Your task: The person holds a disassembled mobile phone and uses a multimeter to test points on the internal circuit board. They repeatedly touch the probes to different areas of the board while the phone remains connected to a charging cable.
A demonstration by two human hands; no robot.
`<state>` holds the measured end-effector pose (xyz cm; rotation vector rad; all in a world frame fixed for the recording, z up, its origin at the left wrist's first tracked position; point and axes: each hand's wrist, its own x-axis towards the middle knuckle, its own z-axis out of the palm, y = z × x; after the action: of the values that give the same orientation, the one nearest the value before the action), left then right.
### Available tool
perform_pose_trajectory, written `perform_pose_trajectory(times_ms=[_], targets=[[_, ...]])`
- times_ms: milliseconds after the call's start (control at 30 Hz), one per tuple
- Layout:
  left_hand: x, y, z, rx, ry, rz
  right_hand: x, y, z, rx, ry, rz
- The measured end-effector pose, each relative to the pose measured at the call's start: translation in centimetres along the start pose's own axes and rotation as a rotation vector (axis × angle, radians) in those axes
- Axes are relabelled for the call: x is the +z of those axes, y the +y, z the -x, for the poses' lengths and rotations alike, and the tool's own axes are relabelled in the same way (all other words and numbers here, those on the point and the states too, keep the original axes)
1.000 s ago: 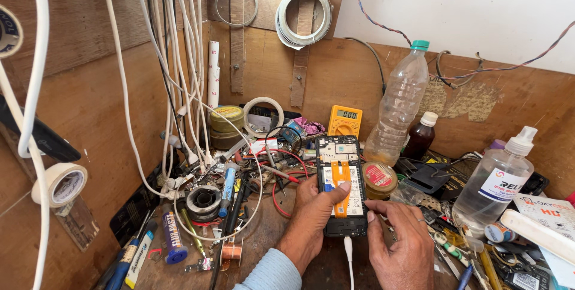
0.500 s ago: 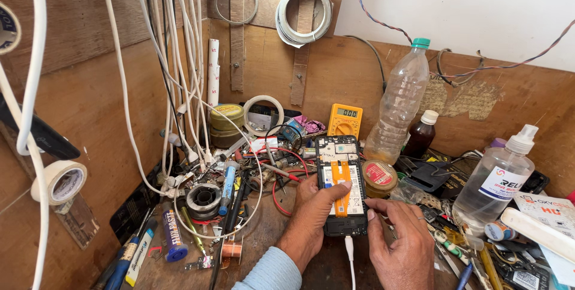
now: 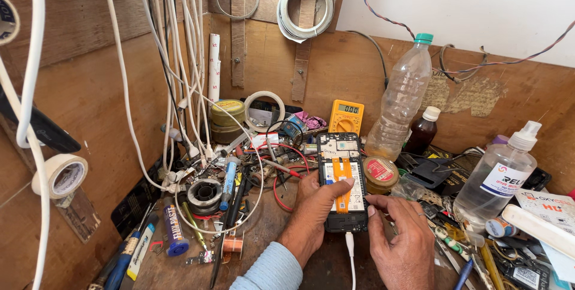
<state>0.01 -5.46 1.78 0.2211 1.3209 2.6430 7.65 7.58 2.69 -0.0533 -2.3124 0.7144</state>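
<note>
Orange strip: marks the opened phone (image 3: 342, 182), flat on the counter (image 3: 263, 236) at 12 o'clock from both hands.
Left hand (image 3: 311, 209): fingers gripping the phone's left edge.
Right hand (image 3: 402, 239): fingertips pressed to its lower right edge.
Change: none, same grip as 1 second ago.

Left hand (image 3: 314, 215): bare, light blue ribbed sleeve cuff at the wrist. Right hand (image 3: 402, 243): bare, no sleeve visible.
</note>
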Motion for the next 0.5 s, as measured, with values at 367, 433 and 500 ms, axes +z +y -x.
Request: perform_pose_trajectory(times_ms=[367,433,500], targets=[[0.23,0.10,-0.01,-0.005,0.024,-0.046,-0.10,0.10,-0.16,0.048,-0.035,0.005],[0.25,0.10,0.07,-0.002,0.018,-0.042,-0.12,0.08,-0.15,0.056,-0.039,0.009],[0.24,0.17,0.08,-0.004,0.019,-0.039,-0.10,0.00,-0.15,0.059,-0.034,0.011]])
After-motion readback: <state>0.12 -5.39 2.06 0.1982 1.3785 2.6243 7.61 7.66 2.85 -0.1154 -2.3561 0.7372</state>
